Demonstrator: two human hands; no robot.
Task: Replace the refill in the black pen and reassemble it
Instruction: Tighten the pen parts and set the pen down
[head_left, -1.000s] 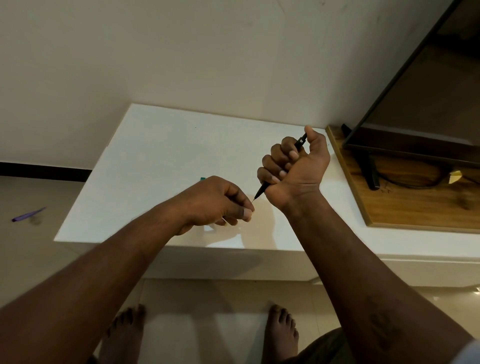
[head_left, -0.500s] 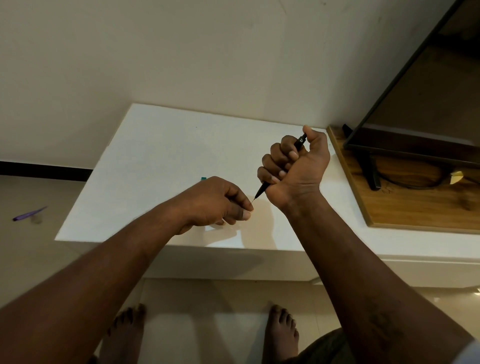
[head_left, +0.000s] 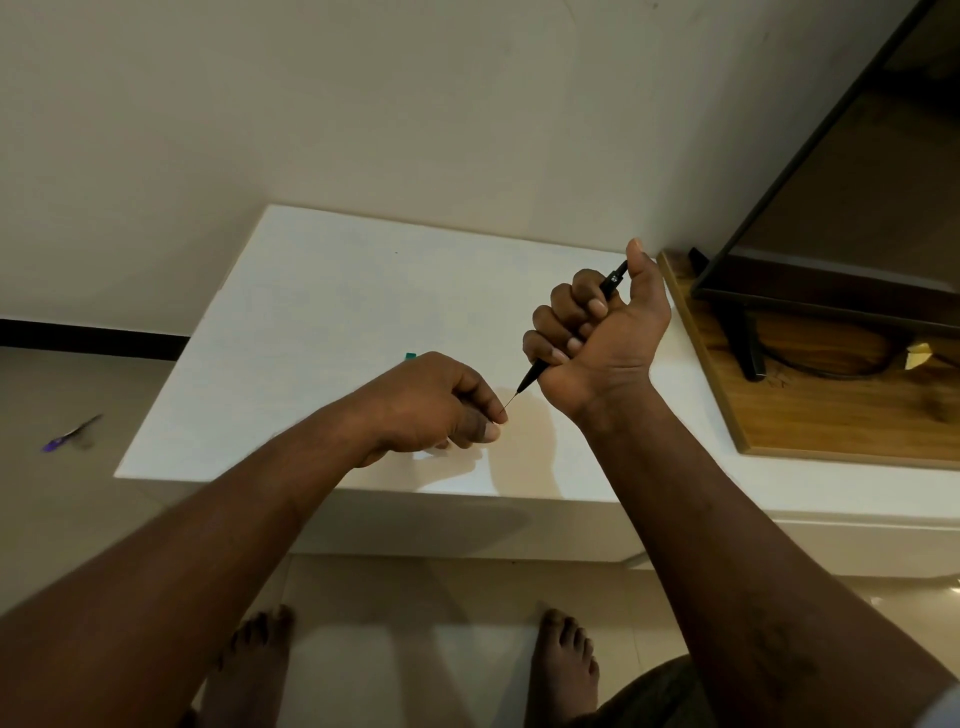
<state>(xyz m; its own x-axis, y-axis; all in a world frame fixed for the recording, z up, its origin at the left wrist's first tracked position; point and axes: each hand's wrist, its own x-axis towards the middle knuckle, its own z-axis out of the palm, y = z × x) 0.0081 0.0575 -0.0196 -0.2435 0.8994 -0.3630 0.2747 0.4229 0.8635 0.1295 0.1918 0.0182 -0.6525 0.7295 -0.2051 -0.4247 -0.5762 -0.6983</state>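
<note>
Two grips, left grip (head_left: 441, 400) and right grip (head_left: 597, 322); one black pen (head_left: 613, 279); one thin refill (head_left: 511, 401); one purple pen (head_left: 70, 434); one teal piece (head_left: 410, 356).

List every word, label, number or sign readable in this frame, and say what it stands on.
black pen, gripped in the right hand: a small white mark near its upper end, too small to read.
No other text shows: none on the thin refill pinched by the left hand, the white table, the screen or the purple pen on the floor.
</note>
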